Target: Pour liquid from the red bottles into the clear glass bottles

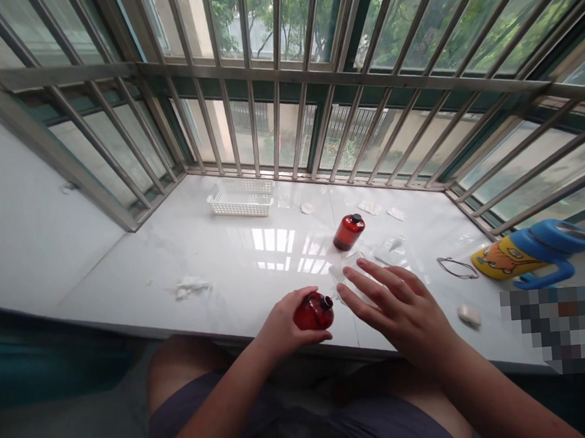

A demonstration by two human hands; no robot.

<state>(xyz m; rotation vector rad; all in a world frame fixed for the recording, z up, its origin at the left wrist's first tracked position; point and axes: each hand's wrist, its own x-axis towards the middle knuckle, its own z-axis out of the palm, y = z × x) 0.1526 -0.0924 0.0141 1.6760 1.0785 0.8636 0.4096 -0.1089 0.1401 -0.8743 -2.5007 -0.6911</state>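
Observation:
My left hand is wrapped round a red bottle at the front edge of the white ledge. The bottle's dark neck points up and to the right, and no cap shows on it. Just right of that neck is my right hand, palm down with its fingers spread. Something small and clear shows by its fingertips, too faint to make out. Beyond both hands a second red bottle with a black cap stands on the ledge.
A white basket sits at the back left. Crumpled clear plastic lies at left. On the right are a yellow and blue flask, a wire loop and a pale oval object. Metal bars line the window.

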